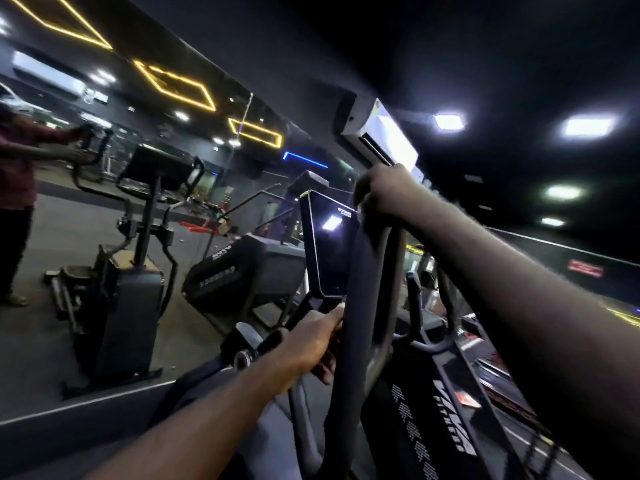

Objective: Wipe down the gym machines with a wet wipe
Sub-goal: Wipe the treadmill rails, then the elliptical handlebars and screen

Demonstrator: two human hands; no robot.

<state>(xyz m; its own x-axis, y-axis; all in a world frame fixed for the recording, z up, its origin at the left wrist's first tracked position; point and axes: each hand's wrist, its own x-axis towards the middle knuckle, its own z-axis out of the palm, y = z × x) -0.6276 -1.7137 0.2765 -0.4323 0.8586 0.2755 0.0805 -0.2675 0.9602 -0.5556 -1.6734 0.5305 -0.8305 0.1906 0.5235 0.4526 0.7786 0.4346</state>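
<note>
High up, right hand [385,190] grips handlebar [360,299]; left hand [313,341] grips lower.

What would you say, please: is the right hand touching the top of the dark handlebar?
Touching. The head view shows the right hand curled over the top of the handlebar, with no gap between them.

Machine [415,420]: dark frame, white lettering on side panel. Console [329,247]: black, glossy, unlit, tilted back. Handlebar [360,292]: dark, near upright, just right of console, its top above the console.
</note>
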